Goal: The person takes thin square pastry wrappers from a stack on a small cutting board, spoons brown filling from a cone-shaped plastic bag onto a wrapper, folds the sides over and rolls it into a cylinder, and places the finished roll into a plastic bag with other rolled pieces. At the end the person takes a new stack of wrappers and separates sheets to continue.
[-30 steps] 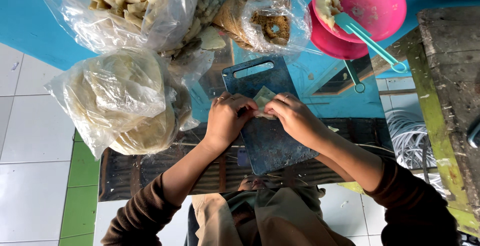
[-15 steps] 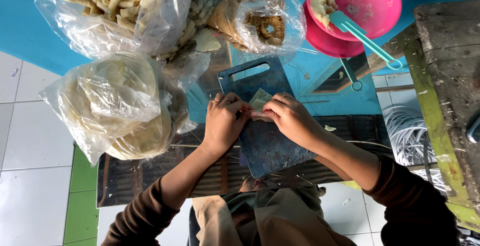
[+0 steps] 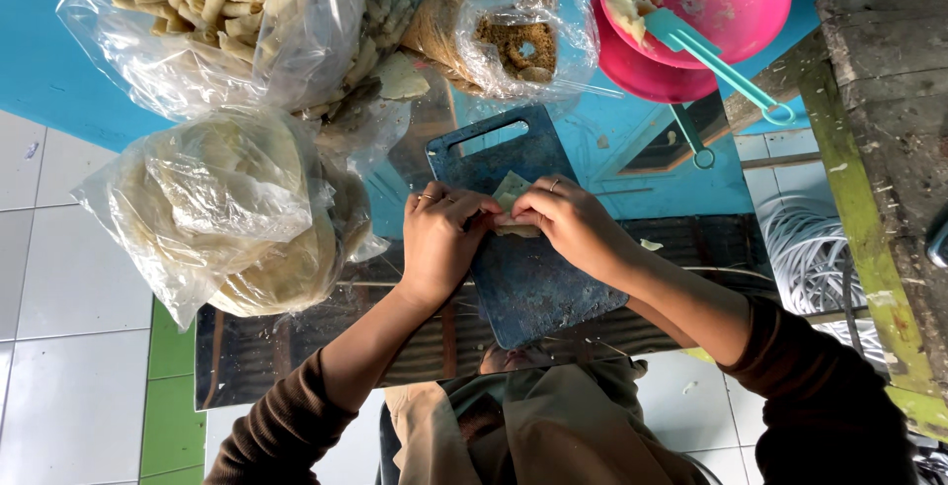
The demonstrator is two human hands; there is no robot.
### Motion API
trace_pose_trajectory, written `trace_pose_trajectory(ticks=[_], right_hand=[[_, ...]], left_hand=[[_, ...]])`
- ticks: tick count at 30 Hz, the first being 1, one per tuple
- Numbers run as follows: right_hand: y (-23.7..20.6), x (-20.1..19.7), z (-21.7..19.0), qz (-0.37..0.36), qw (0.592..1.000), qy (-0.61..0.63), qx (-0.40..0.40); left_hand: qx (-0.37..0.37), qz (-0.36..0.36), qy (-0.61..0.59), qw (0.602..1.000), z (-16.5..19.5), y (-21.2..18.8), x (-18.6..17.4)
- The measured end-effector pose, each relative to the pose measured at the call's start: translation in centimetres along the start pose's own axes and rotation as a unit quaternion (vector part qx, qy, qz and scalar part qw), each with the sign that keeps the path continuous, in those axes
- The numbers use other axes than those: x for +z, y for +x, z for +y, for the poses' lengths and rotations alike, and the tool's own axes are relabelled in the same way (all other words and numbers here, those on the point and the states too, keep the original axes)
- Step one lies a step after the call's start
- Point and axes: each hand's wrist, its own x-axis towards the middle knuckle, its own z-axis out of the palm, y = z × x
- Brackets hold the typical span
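A pale thin wrapper (image 3: 511, 194) lies on a dark blue cutting board (image 3: 533, 287) in front of me. My left hand (image 3: 439, 238) and my right hand (image 3: 568, 220) both pinch it, fingertips meeting over its near edge; the hands hide most of it, with only its far corner showing. Both wrists wear dark brown sleeves.
A clear bag of round flat wrappers (image 3: 237, 213) sits left of the board. Behind it is a bag of rolled sticks (image 3: 247, 21) and a bag of brown filling (image 3: 513, 40). Stacked pink bowls (image 3: 731, 1) with a teal spoon (image 3: 716, 55) stand far right, beside a worn wooden bench (image 3: 889, 129).
Both hands stay on the wrapper and have shifted only slightly on the board; the fingers have closed further over it.
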Motion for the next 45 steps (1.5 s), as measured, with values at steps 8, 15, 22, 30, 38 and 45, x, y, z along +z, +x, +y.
trace_pose_trajectory(ticks=[8, 15, 22, 30, 38, 45], right_hand=[[-0.2, 0.0, -0.3, 0.000, 1.000, -0.020, -0.001], [-0.5, -0.4, -0.1, -0.020, 1.000, -0.007, 0.014], [0.0, -0.9, 0.5, -0.073, 0.981, 0.082, 0.163], [-0.3, -1.2, 0.3, -0.063, 0.998, 0.004, 0.026], [-0.5, -1.4, -0.1, -0.056, 0.998, -0.029, -0.003], [-1.3, -2.3, -0.2, -0.116, 0.993, -0.003, 0.018]], left_hand=[[0.004, 0.005, 0.030, 1.000, 0.2, 0.0, -0.1], [0.018, -0.002, 0.026, 1.000, 0.5, -0.3, 0.0], [-0.102, -0.055, -0.027, 0.993, 0.6, -0.2, 0.2], [0.049, 0.013, 0.022, 0.998, 0.7, -0.6, -0.5], [0.047, -0.004, 0.052, 0.998, 0.5, -0.4, -0.2], [0.066, -0.051, 0.014, 0.996, 0.6, -1.2, -0.5]])
